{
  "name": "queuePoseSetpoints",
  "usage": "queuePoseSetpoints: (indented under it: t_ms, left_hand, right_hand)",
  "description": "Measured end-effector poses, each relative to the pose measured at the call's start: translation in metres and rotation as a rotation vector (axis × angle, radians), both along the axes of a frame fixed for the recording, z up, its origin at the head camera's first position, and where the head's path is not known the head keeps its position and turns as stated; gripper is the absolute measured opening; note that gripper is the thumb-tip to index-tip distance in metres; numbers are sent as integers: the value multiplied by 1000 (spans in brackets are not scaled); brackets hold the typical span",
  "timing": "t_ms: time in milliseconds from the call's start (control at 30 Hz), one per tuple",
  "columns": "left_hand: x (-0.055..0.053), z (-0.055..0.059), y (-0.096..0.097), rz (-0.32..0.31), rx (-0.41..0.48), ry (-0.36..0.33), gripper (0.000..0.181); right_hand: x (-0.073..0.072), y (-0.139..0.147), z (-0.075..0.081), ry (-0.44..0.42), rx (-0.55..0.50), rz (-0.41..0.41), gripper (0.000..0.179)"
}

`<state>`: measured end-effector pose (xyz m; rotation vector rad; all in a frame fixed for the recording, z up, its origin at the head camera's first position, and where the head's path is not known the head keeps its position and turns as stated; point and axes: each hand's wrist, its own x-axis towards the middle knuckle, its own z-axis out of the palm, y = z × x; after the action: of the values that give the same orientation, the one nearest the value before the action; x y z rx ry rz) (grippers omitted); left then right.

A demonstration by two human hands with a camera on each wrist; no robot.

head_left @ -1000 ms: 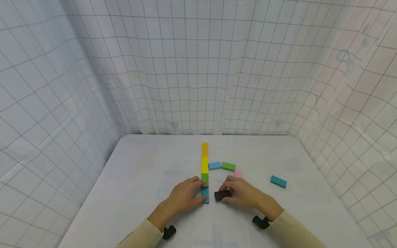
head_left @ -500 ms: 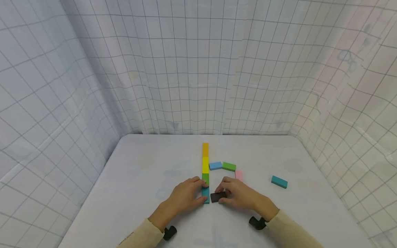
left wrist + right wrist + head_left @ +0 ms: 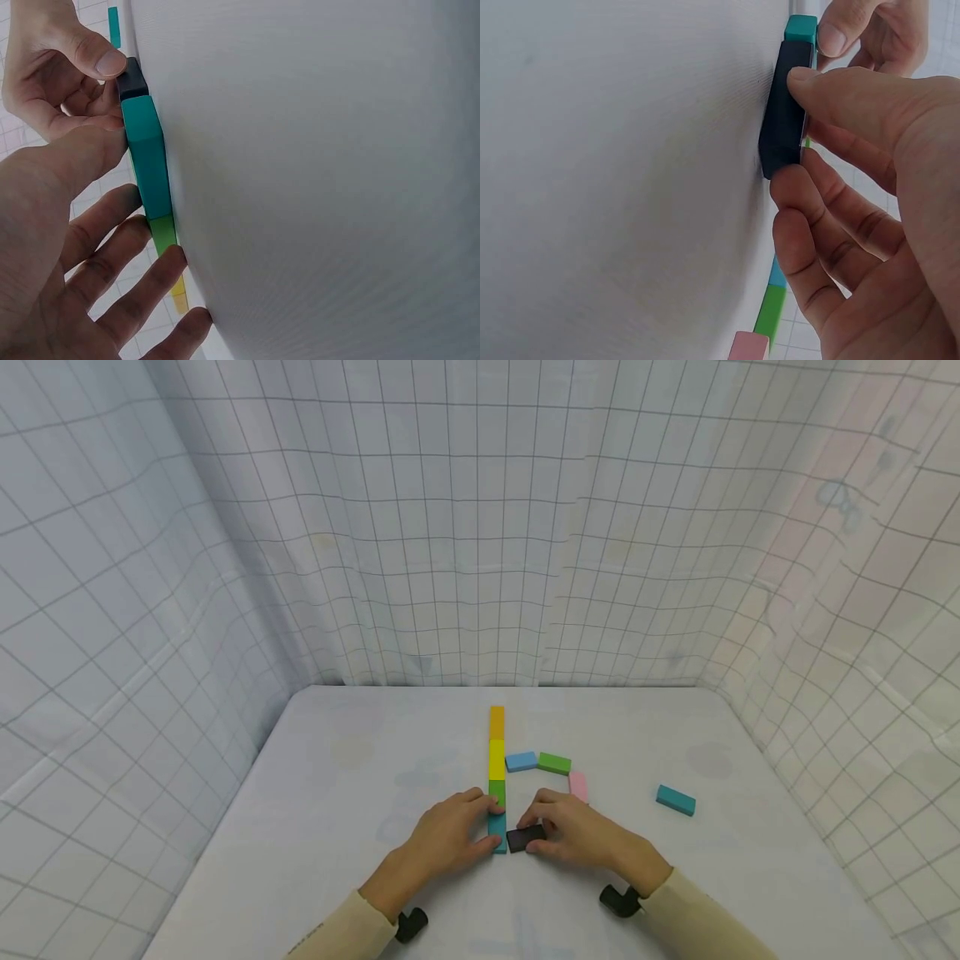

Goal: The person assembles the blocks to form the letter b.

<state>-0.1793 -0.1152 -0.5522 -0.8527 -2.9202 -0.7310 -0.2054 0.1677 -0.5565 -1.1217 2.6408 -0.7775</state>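
Note:
In the head view a straight row of blocks runs away from me: teal nearest, then green, yellow and orange. My left hand rests along the row's left side, thumb on the teal block's near part and index finger by the teal-green seam. Its other fingers spread out loosely in the left wrist view. To the right of the teal block, my right hand pinches a black block between thumb and fingers. The black block's left end lies right at the teal block's side, slightly tilted.
A blue block, another green block and a pink block curve rightward from the yellow block. Farther right lies a separate teal block. White gridded curtains enclose the white table at the back and sides.
My right hand has moved left with the black block, bringing it from a gap away up to the teal block. The pink block shows more now. My left hand has stayed in place.

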Motion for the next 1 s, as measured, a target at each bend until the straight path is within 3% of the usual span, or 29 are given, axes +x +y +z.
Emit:
queuePoseSetpoints:
  t_ms: [1000]
  left_hand:
    - [-1, -3, 0, 2, -12, 16, 41]
  right_hand:
    - [0, 1, -1, 7, -14, -3, 28]
